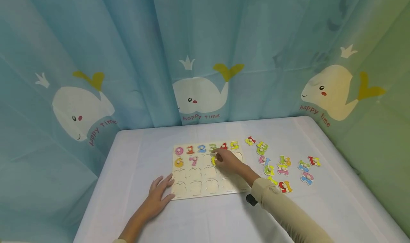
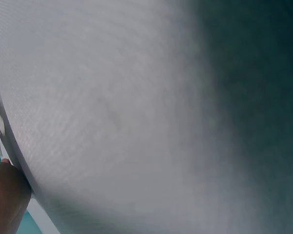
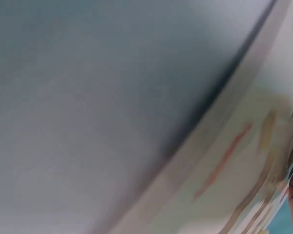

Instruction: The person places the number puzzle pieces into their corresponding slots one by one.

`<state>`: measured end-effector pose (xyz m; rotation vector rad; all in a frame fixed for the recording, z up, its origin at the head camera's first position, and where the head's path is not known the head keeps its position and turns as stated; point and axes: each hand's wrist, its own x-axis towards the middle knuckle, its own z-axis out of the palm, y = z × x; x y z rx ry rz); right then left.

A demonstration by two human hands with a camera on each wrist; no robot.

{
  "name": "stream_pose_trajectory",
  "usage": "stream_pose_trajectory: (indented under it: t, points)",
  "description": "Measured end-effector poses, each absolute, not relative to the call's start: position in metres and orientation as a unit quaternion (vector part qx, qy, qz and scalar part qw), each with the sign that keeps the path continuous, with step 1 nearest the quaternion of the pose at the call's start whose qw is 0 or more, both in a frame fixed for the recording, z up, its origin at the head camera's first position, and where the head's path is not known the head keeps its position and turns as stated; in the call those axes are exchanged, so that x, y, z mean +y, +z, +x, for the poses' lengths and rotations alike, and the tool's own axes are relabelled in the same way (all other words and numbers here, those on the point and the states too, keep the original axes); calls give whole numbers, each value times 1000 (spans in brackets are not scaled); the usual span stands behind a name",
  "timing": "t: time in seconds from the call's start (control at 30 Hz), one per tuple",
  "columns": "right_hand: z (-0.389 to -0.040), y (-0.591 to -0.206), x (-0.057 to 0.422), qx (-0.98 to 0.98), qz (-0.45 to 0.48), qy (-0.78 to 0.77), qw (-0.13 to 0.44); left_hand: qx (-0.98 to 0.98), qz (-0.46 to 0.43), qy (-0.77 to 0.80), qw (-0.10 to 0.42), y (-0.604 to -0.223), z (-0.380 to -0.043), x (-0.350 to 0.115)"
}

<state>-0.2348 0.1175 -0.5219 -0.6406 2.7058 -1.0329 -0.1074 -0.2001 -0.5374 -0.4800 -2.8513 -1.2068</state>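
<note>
A wooden number puzzle board [image 1: 189,196] lies on the white table, with pieces 0 to 5 along its top row and 6 [image 1: 179,162] and 7 [image 1: 193,160] below. My right hand [image 1: 229,161] reaches over the board and pinches a yellow-green number piece [image 1: 213,160] near the slots right of the 7. The fingers partly hide this piece, so its digit is unclear. At the board's left edge rests my left hand [image 1: 158,196], fingers spread and touching the rim. Both wrist views show mostly blurred surface, with a sliver of each hand.
Several loose two-digit number pieces lie right of the board, among them a red-and-yellow 15 [image 1: 285,186] and a blue-and-pink 20 [image 1: 307,178]. A small black object [image 1: 251,200] sits under the right sleeve. Whale-printed curtains [image 1: 137,58] hang behind the table [image 1: 128,164].
</note>
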Motion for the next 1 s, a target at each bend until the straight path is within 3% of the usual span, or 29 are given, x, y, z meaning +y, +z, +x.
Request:
stream_pose_trajectory:
  t: [0.5,1.0]
  points:
    - [-238,-521,82,907,-213,-357,65,-915,-146,-375,-6,-535,-107,-199]
    - [-233,-526,81,895,-187,-404,36,-912,-159,-379,10,-533,-107,-199]
